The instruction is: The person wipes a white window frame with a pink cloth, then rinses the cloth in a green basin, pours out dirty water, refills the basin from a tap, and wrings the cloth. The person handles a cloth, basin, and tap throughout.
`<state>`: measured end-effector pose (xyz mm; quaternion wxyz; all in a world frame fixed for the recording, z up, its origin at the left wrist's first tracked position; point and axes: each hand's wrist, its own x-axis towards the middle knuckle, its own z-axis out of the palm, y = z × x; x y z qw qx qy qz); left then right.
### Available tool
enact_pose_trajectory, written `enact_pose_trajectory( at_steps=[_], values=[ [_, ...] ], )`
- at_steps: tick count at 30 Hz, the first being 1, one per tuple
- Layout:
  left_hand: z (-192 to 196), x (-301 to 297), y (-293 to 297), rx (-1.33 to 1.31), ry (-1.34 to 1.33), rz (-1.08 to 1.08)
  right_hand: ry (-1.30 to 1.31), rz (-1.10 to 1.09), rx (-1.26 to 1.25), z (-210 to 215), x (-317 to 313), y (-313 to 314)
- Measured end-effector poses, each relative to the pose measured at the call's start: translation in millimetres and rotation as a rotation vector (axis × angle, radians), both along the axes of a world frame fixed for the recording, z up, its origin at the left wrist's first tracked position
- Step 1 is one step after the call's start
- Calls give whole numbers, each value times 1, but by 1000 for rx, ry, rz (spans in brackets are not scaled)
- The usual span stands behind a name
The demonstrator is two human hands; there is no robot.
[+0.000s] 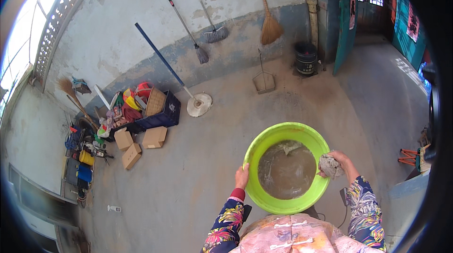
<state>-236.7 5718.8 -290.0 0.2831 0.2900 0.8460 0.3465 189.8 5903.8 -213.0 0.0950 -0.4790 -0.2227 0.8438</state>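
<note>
A lime-green plastic basin (264, 140) with murky brown water (286, 177) in it is in front of my body. My left hand (241, 176) grips its left rim, the fingers wrapped over the edge. At the opposite rim, my right hand (343, 159) is closed around a bunched grey rag (330, 166) and presses against the basin's side. A pale scrap, perhaps cloth or foam, shows near the water's far edge. Beneath the basin, what supports it is hidden.
A round-based mop (198, 105) leans on the wall near a dark blue crate (172, 109) and cardboard boxes (155, 137). Farther back are a dustpan (264, 82), a black bucket (306, 58) and a hanging broom (272, 29). A teal door (346, 21) stands open at the right.
</note>
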Motion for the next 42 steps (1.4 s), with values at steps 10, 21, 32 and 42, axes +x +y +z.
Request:
enact_pose_trajectory(
  at_steps=[10, 21, 32, 42],
  values=[
    [0, -15, 251, 3, 65, 23, -147, -39, 165, -32, -25, 258],
    [-56, -45, 536, -37, 34, -137, -162, -322, -19, -48, -41, 478],
    [-62, -27, 806, -115, 69, -362, -52, -530, -215, -138, 2, 671],
    [-128, 37, 979, -166, 91, -375, -489, -376, 125, -216, 72, 860]
  ],
)
